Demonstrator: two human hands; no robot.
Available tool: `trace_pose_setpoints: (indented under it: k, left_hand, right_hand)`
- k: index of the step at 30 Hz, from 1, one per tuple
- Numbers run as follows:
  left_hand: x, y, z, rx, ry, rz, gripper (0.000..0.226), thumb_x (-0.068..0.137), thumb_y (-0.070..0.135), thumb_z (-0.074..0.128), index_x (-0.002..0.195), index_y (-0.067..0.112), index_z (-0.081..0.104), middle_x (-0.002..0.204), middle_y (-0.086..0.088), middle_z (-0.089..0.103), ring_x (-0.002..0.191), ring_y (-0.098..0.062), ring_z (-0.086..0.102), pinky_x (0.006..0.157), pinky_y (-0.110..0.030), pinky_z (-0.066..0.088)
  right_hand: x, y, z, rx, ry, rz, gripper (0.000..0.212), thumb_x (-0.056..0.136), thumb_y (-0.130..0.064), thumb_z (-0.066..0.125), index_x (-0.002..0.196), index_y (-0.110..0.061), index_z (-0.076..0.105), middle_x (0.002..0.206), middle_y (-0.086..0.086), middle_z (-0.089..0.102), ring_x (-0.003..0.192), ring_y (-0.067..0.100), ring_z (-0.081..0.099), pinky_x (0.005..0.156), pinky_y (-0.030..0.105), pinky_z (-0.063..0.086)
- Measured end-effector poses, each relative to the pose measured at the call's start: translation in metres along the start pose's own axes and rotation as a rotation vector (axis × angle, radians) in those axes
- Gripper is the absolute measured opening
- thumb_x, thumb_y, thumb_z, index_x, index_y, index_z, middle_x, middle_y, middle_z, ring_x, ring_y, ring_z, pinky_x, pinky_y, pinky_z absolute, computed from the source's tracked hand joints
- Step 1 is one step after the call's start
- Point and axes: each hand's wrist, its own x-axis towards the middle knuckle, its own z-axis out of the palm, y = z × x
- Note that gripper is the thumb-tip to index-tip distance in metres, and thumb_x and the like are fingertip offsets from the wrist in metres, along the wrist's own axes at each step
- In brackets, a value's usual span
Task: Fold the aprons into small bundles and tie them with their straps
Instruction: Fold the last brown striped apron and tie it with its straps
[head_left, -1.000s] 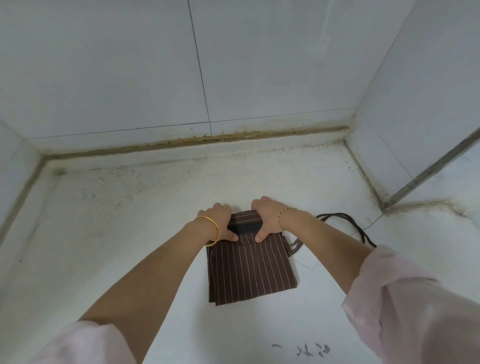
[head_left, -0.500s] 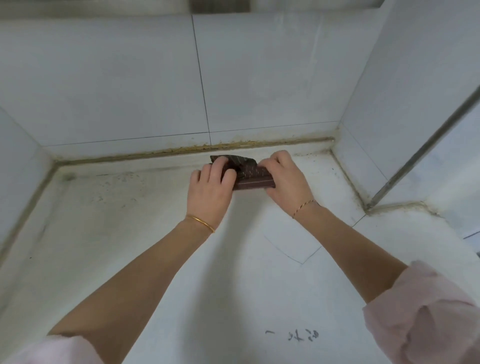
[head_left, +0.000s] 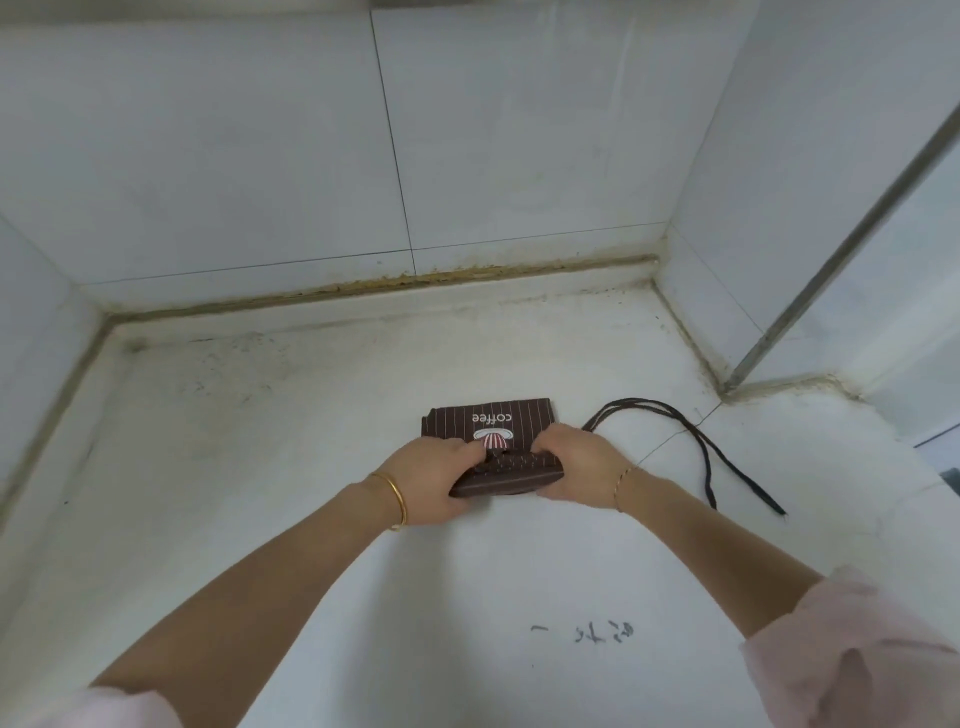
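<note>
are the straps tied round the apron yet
No, the straps lie loose on the counter, trailing off to the right of the half-rolled apron.

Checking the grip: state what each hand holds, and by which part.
Left hand and right hand grip the striped apron by its folded near edge, one at each end.

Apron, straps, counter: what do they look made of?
Apron: thin cloth, likely woven, matte brown with pinstripes; it folds into a flat creased roll.
Straps: dark cloth cord, limp, lying in loose curves.
Counter: hard, smooth, probably stone or tile; white, faint sheen, grime at the seams.
</note>
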Motion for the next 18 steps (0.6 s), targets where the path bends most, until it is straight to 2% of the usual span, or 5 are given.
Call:
trace_pose_setpoints:
  k: [4, 7, 12, 15, 18]
  left_hand:
    - [-0.002, -0.005, -0.010, -0.783, -0.065, -0.377, 0.039, 0.079, 0.020, 0.073, 0.106, 0.020, 0.044, 0.098, -0.003, 0.063, 0.075, -0.015, 0.062, 0.061, -0.022, 0.050]
    - [-0.007, -0.009, 0.000, -0.991, 0.074, -0.583, 0.036, 0.079, 0.025, 0.075, 0.105, 0.016, 0.051, 0.098, -0.002, 0.062, 0.081, -0.014, 0.063, 0.065, -0.022, 0.052]
    - [-0.002, -0.003, 0.016, -0.796, 0.228, -0.702, 0.028, 0.091, 0.035, 0.058, 0.100, 0.011, 0.048, 0.090, -0.001, 0.055, 0.078, -0.015, 0.055, 0.059, -0.019, 0.042]
    - [0.002, 0.004, 0.018, -0.660, 0.171, -0.732, 0.025, 0.096, 0.034, 0.050, 0.099, 0.010, 0.043, 0.091, -0.004, 0.053, 0.081, -0.019, 0.052, 0.056, -0.020, 0.037]
    - [0.003, 0.011, 0.017, -0.500, 0.023, -0.777, 0.026, 0.096, 0.032, 0.050, 0.104, 0.008, 0.043, 0.100, -0.008, 0.053, 0.086, -0.021, 0.051, 0.068, -0.025, 0.039]
  right_hand:
    - [-0.007, 0.007, -0.013, 0.527, -0.085, 0.085, 0.030, 0.081, -0.019, 0.072, 0.107, -0.014, 0.057, 0.103, 0.002, 0.063, 0.095, 0.018, 0.061, 0.083, 0.026, 0.051]
    - [-0.007, 0.007, -0.005, 0.558, -0.004, 0.085, 0.023, 0.088, -0.023, 0.065, 0.106, -0.014, 0.053, 0.097, -0.004, 0.061, 0.091, 0.013, 0.059, 0.079, 0.016, 0.049]
    - [0.007, 0.007, 0.013, 0.452, 0.205, 0.180, 0.017, 0.093, -0.029, 0.056, 0.101, -0.017, 0.047, 0.094, 0.002, 0.058, 0.086, 0.016, 0.055, 0.076, 0.027, 0.047]
    - [0.015, 0.006, 0.018, 0.290, 0.209, 0.217, 0.020, 0.096, -0.034, 0.049, 0.100, -0.014, 0.047, 0.097, 0.009, 0.057, 0.085, 0.021, 0.054, 0.072, 0.028, 0.042]
    - [0.017, 0.000, 0.023, 0.126, 0.127, 0.281, 0.028, 0.095, -0.038, 0.049, 0.104, -0.012, 0.045, 0.097, 0.009, 0.057, 0.084, 0.023, 0.055, 0.073, 0.033, 0.047]
